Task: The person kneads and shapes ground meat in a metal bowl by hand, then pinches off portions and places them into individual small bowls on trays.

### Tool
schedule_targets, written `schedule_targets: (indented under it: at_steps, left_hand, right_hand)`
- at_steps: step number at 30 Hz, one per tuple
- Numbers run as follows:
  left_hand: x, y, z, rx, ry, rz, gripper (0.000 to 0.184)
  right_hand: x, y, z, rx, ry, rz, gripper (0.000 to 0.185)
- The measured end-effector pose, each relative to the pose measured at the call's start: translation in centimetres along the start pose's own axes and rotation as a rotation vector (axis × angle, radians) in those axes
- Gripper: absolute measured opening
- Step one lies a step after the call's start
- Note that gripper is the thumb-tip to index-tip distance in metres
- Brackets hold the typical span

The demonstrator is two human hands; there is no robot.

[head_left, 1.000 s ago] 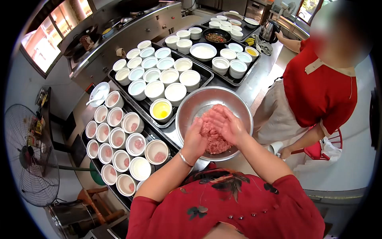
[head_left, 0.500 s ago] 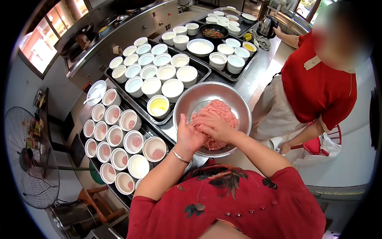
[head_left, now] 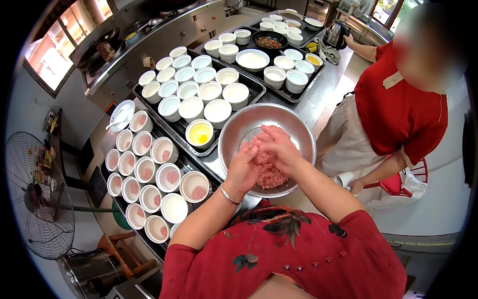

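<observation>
Pink minced meat (head_left: pixel 271 177) fills the middle of a steel bowl (head_left: pixel 231 124) in front of me. My left hand (head_left: pixel 244 172), with a bangle at its wrist, is over the bowl's left part, its fingers curled towards the other hand. My right hand (head_left: pixel 280 152) reaches over the meat, and its fingers touch those of the left. What lies between the palms is hidden. Left of the bowl, a white cup (head_left: pixel 194 187) holds a lump of meat, and a cup with yellow liquid (head_left: pixel 200 133) stands by the rim.
Black trays with white cups (head_left: pixel 191 107) extend left and ahead. A pan of chopped food (head_left: pixel 270 42) and a white bowl (head_left: pixel 252 59) are on the far tray. At the right a person in red (head_left: pixel 398 109) holds a kettle handle and a white mug (head_left: pixel 343 179). A fan (head_left: pixel 40 194) stands left.
The hands went from side by side to the right laid across the left, then to fingers meeting over the meat. The view has shifted slightly.
</observation>
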State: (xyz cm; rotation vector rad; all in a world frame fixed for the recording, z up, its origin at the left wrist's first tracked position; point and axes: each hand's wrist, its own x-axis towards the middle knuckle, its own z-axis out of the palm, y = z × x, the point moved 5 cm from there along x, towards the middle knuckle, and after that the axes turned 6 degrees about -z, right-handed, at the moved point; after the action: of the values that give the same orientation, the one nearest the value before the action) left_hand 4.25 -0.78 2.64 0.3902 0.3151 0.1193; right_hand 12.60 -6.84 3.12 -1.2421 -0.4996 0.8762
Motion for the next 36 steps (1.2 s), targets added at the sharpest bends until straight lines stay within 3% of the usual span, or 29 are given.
schedule_targets:
  at_steps: [2, 3, 5, 7, 11, 12, 13, 14, 15, 21, 23, 25, 27, 28, 29, 30, 31, 32, 33, 34, 35, 36]
  left_hand:
    - [-0.1, 0.5, 0.4, -0.042, -0.063, 0.041, 0.017]
    - [-0.2, 0.5, 0.9, -0.040, -0.064, 0.042, 0.017]
    - [-0.3, 0.8, 2.6, 0.473, -0.077, 0.176, 0.017]
    - [-0.1, 0.8, 2.5, 0.432, -0.044, 0.163, 0.019]
    - [-0.3, 1.4, 1.5, 0.251, 0.115, 0.132, 0.036]
    - [1.6, -0.1, -2.2, -0.085, -0.418, -0.158, 0.050]
    - [1.1, -0.3, -1.2, -0.084, -0.417, -0.158, 0.050]
    - [0.4, -0.9, 0.0, -0.190, -0.209, -0.204, 0.052]
    - [-0.4, -1.2, 0.8, -0.294, -0.001, -0.247, 0.055]
    - [0.3, -0.5, -0.2, -0.124, 0.059, -0.114, 0.063]
    - [0.1, -0.5, 0.5, -0.036, 0.061, -0.040, 0.066]
    - [-0.8, -0.1, 3.1, 0.403, -0.074, 0.024, 0.067]
    - [-0.9, -0.1, 3.1, 0.549, 0.000, 0.062, 0.068]
    - [-0.7, 0.1, 2.4, 0.439, 0.167, 0.123, 0.066]
    - [-0.9, 0.3, 1.6, 0.324, 0.333, 0.186, 0.064]
    - [-0.5, -0.1, -0.5, 0.319, 0.342, 0.191, 0.064]
    - [0.7, -1.9, -2.5, -0.011, -0.052, -0.020, 0.061]
    - [0.6, -2.9, -2.5, -0.342, -0.449, -0.225, 0.059]
    - [-0.2, -2.5, -0.5, -0.350, -0.442, -0.212, 0.059]
    - [-0.4, -2.2, 0.2, -0.291, -0.118, -0.151, 0.055]
    - [-1.0, -1.9, 0.1, -0.233, 0.207, -0.088, 0.052]
    - [-0.1, -2.3, -2.0, -0.211, 0.203, -0.065, 0.041]
  right_hand:
    - [0.1, 0.2, -1.1, 0.471, 0.130, 0.120, 0.042]
    - [0.2, 0.4, -1.1, 0.472, 0.128, 0.118, 0.042]
    - [-0.5, 1.5, 0.2, 0.764, 0.000, 0.330, 0.024]
    - [-1.2, 1.8, 1.3, 0.810, 0.118, 0.366, 0.018]
    - [-1.4, 1.8, 1.5, 0.551, 0.008, 0.267, 0.020]
    - [-1.5, 0.6, 1.4, 0.051, -0.001, 0.026, 0.020]
    - [-1.7, -0.6, 1.7, -0.450, -0.011, -0.214, 0.020]
    - [-2.5, -2.4, 2.8, -0.803, -0.067, -0.674, 0.020]
    - [-2.5, -2.3, 2.7, -0.801, -0.071, -0.674, 0.020]
    - [-2.8, -3.0, 2.0, -0.478, -0.132, -0.637, 0.023]
    - [-2.2, -1.5, 1.0, 0.579, 0.081, -0.056, 0.027]
    - [-1.7, 1.6, 0.6, 0.940, -0.354, 0.153, 0.028]
    - [-2.0, 2.6, 0.2, 0.566, 0.088, 0.333, 0.026]
    - [-2.1, 2.8, 0.3, 0.565, 0.084, 0.340, 0.026]
    - [-1.9, 2.4, 0.4, 0.384, 0.029, 0.207, 0.025]
    - [-1.8, 1.9, 0.5, 0.204, -0.028, 0.075, 0.024]
    - [-2.0, 1.7, 1.0, 0.202, -0.038, 0.083, 0.024]
    - [-2.3, 0.2, 1.7, -0.101, -0.111, -0.101, 0.024]
    - [-2.6, -0.9, 2.4, -0.401, -0.187, -0.286, 0.025]
    - [-2.2, -0.4, 2.2, -0.402, -0.203, -0.279, 0.025]
    - [-1.4, -0.2, 1.3, -0.184, -0.074, -0.314, 0.027]
    - [-1.0, 0.0, 0.4, 0.033, 0.053, -0.338, 0.030]
